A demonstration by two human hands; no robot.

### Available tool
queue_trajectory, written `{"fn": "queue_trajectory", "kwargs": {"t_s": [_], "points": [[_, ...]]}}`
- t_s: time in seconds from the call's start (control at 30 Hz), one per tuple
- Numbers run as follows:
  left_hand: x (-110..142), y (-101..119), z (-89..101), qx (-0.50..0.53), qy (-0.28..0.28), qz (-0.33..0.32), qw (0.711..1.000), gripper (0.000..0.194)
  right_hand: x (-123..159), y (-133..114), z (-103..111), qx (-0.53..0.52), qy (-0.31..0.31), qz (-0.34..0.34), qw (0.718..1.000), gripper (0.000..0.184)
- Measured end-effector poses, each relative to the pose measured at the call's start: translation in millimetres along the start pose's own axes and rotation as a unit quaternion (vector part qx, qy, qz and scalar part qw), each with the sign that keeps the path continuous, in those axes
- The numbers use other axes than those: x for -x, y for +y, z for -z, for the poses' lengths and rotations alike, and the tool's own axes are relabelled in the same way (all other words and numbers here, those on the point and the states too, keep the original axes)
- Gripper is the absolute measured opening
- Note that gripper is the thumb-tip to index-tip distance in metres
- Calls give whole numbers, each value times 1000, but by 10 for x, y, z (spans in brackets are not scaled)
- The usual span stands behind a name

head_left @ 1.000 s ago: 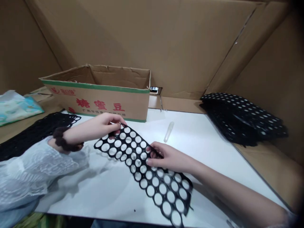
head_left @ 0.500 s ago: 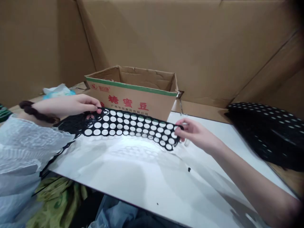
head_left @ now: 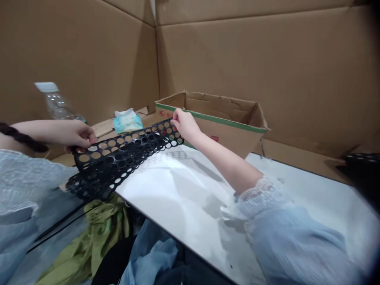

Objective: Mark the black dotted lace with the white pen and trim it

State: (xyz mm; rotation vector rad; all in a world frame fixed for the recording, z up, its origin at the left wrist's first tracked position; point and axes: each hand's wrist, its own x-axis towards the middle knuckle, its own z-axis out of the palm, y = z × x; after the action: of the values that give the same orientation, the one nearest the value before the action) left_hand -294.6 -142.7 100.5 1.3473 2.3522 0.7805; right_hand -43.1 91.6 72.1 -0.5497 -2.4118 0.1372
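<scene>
A black sheet full of round holes (head_left: 120,140) stretches between my two hands. My left hand (head_left: 81,136) pinches its left end. At the upper edge of the right end, my right hand (head_left: 184,122) grips it, in front of the cardboard box. Under the held sheet lies a heap of similar black perforated sheets (head_left: 97,182) at the table's left end; where the held one stops and the heap starts is hard to make out.
An open cardboard box (head_left: 234,138) with a green rim stands behind my right hand. A tissue pack (head_left: 127,120) and a clear bottle (head_left: 56,103) are at the back left. More black perforated material (head_left: 363,170) lies far right. Olive cloth (head_left: 97,237) hangs below the white table's (head_left: 166,198) edge.
My view has turned left. Both hands, still gripping the sheet, have carried it left from above the white table to over the black heap.
</scene>
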Motion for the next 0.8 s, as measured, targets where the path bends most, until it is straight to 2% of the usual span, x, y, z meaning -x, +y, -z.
{"fn": "queue_trajectory", "kwargs": {"t_s": [0.07,0.1,0.23,0.33,0.43,0.57,0.7,0.8], "points": [[90,-47,54,-104,-123,96,982,21,-243,-104,-183,58,-26,27,998,22],[124,-60,76,-152,-150,125,969,20,-335,-161,-263,63,-34,31,997,24],[155,-41,101,-275,-92,128,948,21,-442,-374,-423,67,-50,65,994,24],[76,116,37,-314,-42,73,946,26,-250,-448,-284,78,-39,91,992,24],[-39,403,-117,-356,-38,-12,933,36,103,-426,59,127,-35,117,984,25],[-157,816,-420,-384,-86,-151,907,39,670,-319,675,179,-46,67,980,26],[-155,1192,-762,-356,-104,-279,886,39,1300,-84,1395,243,-63,-82,964,26],[-73,1468,-1081,-308,-59,-330,890,36,1869,231,2006,284,-47,-222,932,28]]}}
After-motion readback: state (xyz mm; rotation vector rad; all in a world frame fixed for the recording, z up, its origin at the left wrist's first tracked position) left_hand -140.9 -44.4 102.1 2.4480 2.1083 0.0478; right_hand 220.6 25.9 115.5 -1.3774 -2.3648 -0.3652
